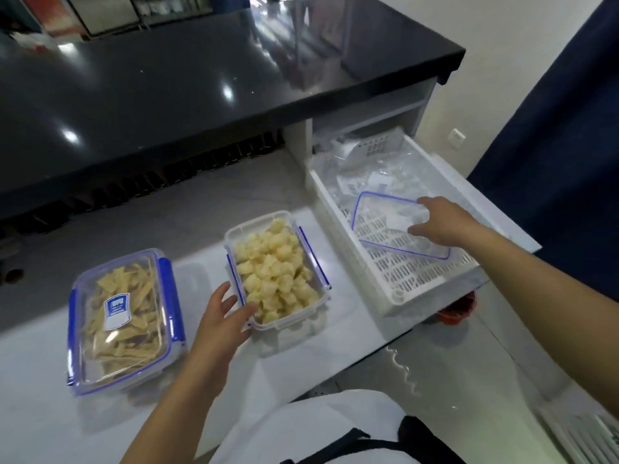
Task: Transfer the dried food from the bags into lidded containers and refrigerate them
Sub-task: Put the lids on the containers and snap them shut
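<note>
A pale worktop [50, 413] is seen in the foreground, with a glossy black counter [167, 95] raised behind it and a dark blue curtain [569, 145] hanging at the far right.

At the left of the worktop a closed container [124, 321] is set, clear-walled with blue latches folded down on its long sides. Flat, tan strips of dried food are seen through its lid, which bears a blue-and-white label.

Just to the right, apart from it, an open container [276, 271] is placed, filled to the brim with pale yellow, puffy chunks [274, 276] of dried food. Its blue latches hang loose along both long sides. The left hand [224, 316] is rested against its near left corner, with the fingers relaxed and the thumb laid over the rim; nothing is clasped.

Further right, a white slotted plastic basket [418, 279] is seen at the end of the worktop, partly under the black counter. Crumpled clear plastic bags [368, 172] are heaped in its far half. A clear lid [395, 229] with a blue seal line lies tilted inside it, over the slotted floor. The lid's far right edge is pinched by the right hand [442, 219], between thumb and fingers.

Beneath the basket's near right corner something red [455, 313] is partly hidden. A white garment [318, 430] with dark straps fills the bottom centre.
</note>
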Action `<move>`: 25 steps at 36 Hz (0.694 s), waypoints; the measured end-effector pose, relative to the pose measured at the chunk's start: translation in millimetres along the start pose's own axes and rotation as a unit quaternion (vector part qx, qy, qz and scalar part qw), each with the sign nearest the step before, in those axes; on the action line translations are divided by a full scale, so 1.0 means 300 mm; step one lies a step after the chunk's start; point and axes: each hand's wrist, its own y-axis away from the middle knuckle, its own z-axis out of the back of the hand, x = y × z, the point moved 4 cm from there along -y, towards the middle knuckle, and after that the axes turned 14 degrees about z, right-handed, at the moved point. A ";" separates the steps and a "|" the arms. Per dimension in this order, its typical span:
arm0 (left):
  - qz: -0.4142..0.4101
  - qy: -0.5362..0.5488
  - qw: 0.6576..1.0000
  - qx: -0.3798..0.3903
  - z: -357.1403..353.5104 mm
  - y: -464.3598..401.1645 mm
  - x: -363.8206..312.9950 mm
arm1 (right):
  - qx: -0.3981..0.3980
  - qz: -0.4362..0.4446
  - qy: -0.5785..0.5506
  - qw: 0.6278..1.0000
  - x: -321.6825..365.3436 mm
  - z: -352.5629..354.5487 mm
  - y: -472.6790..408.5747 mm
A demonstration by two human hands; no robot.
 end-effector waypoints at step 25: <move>0.015 0.081 0.995 -0.064 -0.015 -0.026 0.015 | -0.078 0.061 0.174 0.980 -0.034 0.030 -0.170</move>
